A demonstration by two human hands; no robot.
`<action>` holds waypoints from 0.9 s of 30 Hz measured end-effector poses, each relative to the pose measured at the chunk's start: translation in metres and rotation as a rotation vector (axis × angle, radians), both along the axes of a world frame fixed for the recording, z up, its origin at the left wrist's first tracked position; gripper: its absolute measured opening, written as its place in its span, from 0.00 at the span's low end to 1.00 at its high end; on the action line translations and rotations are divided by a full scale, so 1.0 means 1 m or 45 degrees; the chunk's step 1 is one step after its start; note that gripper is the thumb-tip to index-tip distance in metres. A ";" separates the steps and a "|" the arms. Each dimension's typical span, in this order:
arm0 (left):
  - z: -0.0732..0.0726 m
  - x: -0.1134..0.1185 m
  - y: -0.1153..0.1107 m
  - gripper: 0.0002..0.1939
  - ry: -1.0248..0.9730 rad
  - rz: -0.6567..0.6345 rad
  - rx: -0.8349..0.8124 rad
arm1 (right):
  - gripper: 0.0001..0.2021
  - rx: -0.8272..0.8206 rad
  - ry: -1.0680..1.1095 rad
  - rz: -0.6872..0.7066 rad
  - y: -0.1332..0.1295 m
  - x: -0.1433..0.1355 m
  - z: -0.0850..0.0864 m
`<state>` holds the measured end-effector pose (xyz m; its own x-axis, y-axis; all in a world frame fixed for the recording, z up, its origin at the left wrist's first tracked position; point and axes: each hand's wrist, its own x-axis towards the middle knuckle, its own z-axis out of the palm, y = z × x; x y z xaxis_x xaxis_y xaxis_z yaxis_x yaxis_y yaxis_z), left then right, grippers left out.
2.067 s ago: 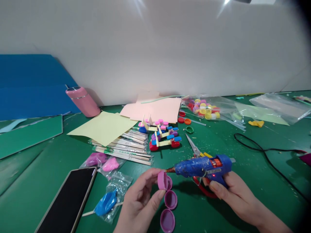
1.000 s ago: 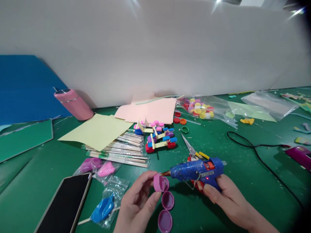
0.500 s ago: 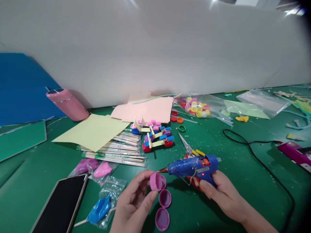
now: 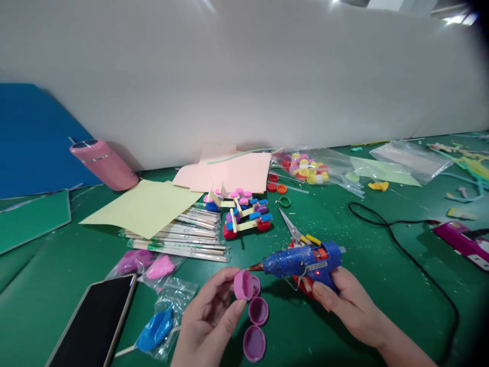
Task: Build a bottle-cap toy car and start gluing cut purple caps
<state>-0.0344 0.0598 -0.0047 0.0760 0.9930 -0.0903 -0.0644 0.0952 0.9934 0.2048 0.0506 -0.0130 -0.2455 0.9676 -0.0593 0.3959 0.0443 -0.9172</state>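
Between thumb and fingers, my left hand pinches a pink bottle cap by its edge. My right hand is wrapped round the handle of a blue glue gun, whose small red light is lit. The gun points left, and its brown nozzle is at the upper edge of the cap; whether they touch I cannot tell. Just below the held cap, purple caps lie in a column on the green table, open side up.
Scissors lie behind the gun. Small stick-and-cap models, wrapped sticks and paper are further back. A phone and clay bags lie left, a pink bottle behind. At right are a cable and power strip.
The whole view has shifted very slightly. Both hands keep the same grip, and the nozzle remains at the cap's upper edge.
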 end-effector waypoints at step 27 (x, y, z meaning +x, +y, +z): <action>0.003 0.005 -0.001 0.14 -0.111 0.139 -0.081 | 0.12 0.033 -0.048 -0.028 0.000 -0.001 0.004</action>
<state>-0.0295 0.0592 -0.0014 -0.0221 0.9883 -0.1508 -0.1635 0.1452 0.9758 0.2036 0.0505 -0.0092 -0.2223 0.9740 -0.0429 0.4310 0.0587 -0.9004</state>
